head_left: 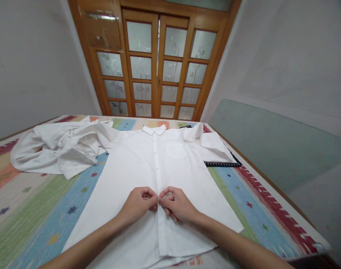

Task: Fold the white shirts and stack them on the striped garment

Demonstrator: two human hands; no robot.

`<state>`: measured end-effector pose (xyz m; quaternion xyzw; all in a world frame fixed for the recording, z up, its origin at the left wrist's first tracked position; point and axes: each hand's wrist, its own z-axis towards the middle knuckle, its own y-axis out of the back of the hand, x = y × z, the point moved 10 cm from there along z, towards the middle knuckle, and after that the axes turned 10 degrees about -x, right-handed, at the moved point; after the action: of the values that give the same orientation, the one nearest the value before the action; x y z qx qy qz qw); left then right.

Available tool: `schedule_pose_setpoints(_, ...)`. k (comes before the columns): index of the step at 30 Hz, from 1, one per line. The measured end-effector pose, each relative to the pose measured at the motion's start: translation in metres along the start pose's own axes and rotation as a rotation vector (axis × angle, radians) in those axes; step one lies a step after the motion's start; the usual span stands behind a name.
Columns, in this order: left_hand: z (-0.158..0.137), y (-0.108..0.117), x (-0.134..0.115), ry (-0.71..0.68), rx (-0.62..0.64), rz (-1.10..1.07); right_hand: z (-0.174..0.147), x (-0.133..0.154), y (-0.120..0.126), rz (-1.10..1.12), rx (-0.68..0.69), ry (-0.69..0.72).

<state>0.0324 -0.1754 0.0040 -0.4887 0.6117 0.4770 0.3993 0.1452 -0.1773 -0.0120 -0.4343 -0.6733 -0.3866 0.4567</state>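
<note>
A white button-up shirt (131,168) lies spread face up, its collar (154,129) at the far end and its placket running toward me. Low on the placket, my left hand (140,203) and my right hand (177,204) meet with their fingertips pinched on the front edge. Both sets of fingers are closed on the fabric; the button at that spot is hidden by them. Above the hands, several buttons line the placket up to the collar. The bottom hem lies open in two layers near me.
A crumpled white garment (61,145) lies to the left on the striped tablecloth (47,216). Under the right sleeve, a black spiral-bound item (222,164) sticks out. A small black object (186,126) lies near the collar. Beyond the table stand wooden glass-paned doors (156,56).
</note>
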Motion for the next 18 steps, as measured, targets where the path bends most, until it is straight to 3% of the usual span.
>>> schedule_pose_setpoints(9, 0.004, -0.003, 0.014, 0.152, 0.003, -0.057, -0.003, 0.003, 0.001, -0.024, 0.006, 0.015)
schedule_pose_setpoints(18, 0.006, -0.003, 0.013, 0.135, 0.009, -0.023, -0.007, 0.006, 0.004, -0.066, 0.001, 0.010)
